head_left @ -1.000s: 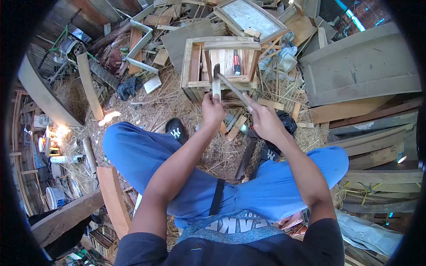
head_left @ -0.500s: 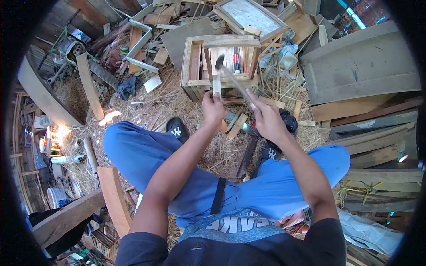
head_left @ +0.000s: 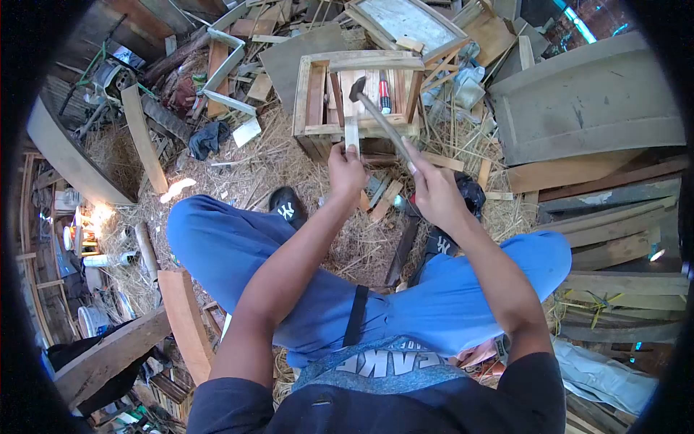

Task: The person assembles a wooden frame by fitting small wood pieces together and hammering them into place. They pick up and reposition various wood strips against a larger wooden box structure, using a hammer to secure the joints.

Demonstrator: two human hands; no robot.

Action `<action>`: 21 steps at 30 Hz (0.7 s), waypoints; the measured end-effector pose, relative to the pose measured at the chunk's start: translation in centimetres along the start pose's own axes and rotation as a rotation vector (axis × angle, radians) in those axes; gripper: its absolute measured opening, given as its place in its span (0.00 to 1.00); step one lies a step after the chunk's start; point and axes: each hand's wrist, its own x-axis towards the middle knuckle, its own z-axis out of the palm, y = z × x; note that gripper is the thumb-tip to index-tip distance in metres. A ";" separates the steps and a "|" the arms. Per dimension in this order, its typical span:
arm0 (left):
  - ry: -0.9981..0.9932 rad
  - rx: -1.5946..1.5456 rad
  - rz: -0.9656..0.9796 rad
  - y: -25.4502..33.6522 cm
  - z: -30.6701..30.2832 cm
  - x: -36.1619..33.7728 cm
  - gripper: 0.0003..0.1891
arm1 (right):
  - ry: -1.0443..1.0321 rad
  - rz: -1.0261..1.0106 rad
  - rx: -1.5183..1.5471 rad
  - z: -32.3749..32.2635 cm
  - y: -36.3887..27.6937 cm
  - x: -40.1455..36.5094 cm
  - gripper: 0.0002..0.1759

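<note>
My left hand (head_left: 348, 173) is closed round the near end of a short pale wood strip (head_left: 352, 130), whose far end lies over the front edge of a wooden crate-like box (head_left: 311, 134). In my right hand (head_left: 436, 192) is a hammer (head_left: 383, 121), gripped by its handle. The dark hammer head hangs above the box, a little beyond the strip and apart from it. On the box's slatted top rests a tool with a red and black handle (head_left: 384, 100), between two upright wooden pieces.
Straw and wood scraps cover the ground (head_left: 361, 246) between my knees. Stacked boards (head_left: 614, 239) stand at the right, under a large grey panel (head_left: 578, 108). Long curved planks (head_left: 144, 137) lean at the left. A framed panel (head_left: 405, 29) lies behind the box.
The hammer head has risen slightly, away from the wood strip. My left hand keeps its grip in nearly the same place.
</note>
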 end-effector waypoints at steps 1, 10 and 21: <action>-0.012 -0.009 0.016 0.0 0.0 0.0 0.13 | -0.003 0.004 -0.001 0.0 0.5 0.0 0.32; -0.017 -0.035 -0.006 0.6 0.1 -0.6 0.11 | -0.162 0.005 -0.146 -0.9 1.3 1.0 0.32; -0.005 0.023 0.001 0.0 -0.2 -0.3 0.13 | -0.160 0.050 -0.140 -0.6 0.3 0.6 0.31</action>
